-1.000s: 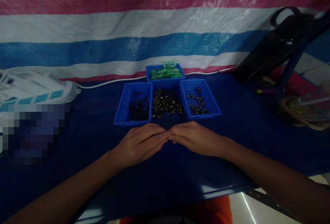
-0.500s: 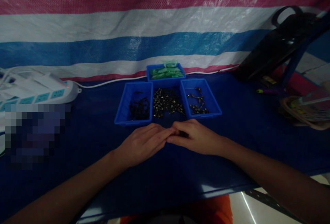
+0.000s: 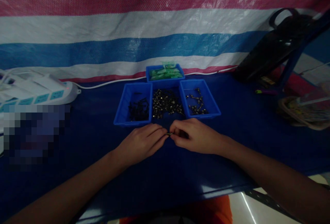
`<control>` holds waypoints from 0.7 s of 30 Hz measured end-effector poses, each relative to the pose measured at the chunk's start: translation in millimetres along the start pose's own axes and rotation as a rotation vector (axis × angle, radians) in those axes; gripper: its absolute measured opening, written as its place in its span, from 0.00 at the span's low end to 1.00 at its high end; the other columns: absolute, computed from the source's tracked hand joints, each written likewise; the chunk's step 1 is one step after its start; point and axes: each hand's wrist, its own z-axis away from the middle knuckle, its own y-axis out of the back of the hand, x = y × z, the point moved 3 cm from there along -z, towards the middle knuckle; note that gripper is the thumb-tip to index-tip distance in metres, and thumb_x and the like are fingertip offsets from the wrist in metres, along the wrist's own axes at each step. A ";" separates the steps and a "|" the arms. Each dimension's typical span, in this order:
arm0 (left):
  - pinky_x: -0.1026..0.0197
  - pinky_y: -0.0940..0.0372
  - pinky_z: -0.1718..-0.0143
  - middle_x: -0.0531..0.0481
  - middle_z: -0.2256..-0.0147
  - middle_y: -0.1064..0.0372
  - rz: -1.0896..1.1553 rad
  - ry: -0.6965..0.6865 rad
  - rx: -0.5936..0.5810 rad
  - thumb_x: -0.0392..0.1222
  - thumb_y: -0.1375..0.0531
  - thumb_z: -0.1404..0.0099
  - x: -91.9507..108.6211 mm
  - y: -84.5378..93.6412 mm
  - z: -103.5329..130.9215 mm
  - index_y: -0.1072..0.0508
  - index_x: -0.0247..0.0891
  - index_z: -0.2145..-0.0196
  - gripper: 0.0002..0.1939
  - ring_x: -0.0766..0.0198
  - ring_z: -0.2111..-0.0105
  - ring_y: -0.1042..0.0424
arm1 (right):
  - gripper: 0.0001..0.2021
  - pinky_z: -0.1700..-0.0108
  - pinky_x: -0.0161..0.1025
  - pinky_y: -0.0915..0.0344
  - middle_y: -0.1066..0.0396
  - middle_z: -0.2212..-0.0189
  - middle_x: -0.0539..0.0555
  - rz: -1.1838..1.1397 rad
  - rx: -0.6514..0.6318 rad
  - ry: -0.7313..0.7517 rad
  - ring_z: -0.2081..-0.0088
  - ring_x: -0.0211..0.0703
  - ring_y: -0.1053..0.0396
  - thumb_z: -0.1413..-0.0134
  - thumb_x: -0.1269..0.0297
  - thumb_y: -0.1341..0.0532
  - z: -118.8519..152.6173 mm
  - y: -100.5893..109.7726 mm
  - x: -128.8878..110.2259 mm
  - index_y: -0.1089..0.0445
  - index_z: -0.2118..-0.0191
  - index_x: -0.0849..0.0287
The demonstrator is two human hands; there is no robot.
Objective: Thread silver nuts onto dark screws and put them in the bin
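My left hand (image 3: 144, 141) and my right hand (image 3: 193, 135) meet just in front of the blue bins, fingertips pinched from both sides on a small metal part (image 3: 169, 134). Only a thin, shiny sliver of it shows between them, so its exact kind is unclear. Beyond the hands lies a pile of small brassy metal parts (image 3: 167, 102) in the middle bin. The left blue bin (image 3: 121, 108) contains small black pieces (image 3: 140, 108). In the right blue bin (image 3: 213, 102) are several metal pieces (image 3: 198, 102) with rounded ends.
Behind these, a blue tray (image 3: 148, 74) holds green packets (image 3: 165, 72). A white power strip (image 3: 69, 91) stands at left, its cable running along the striped sheet (image 3: 154, 48). At right are a black bottle (image 3: 273, 45), a purple-green tool (image 3: 266, 92) and a basket (image 3: 291, 112).
My hands have drawn slightly apart at the fingertips, uncovering the small metal part between them. The bins and their contents look the same; the view has shifted slightly.
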 end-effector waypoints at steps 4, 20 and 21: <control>0.65 0.32 0.66 0.49 0.69 0.32 -0.038 -0.022 -0.022 0.37 0.51 0.34 1.6 -0.6 0.5 0.32 0.34 0.61 0.10 0.67 0.68 0.31 | 0.03 0.71 0.30 0.45 0.33 0.74 0.48 0.084 -0.018 0.012 0.74 0.33 0.35 0.46 0.69 0.46 -0.6 -2.5 1.7 0.36 0.65 0.60; 0.65 0.36 0.69 0.51 0.72 0.33 -0.033 0.011 -0.045 0.38 0.51 0.34 -0.8 -2.1 -1.8 0.32 0.35 0.63 0.09 0.67 0.71 0.33 | 0.04 0.72 0.31 0.46 0.35 0.78 0.47 0.249 0.101 0.089 0.76 0.33 0.37 0.46 0.67 0.48 2.9 -2.0 -1.2 0.37 0.68 0.59; 0.65 0.36 0.70 0.51 0.73 0.33 -0.021 0.010 -0.049 0.38 0.51 0.34 -0.6 -2.0 -2.5 0.32 0.34 0.64 0.09 0.67 0.72 0.33 | 0.05 0.71 0.31 0.46 0.36 0.78 0.46 0.236 0.109 0.103 0.76 0.32 0.37 0.45 0.66 0.48 3.2 -2.0 -1.4 0.37 0.67 0.59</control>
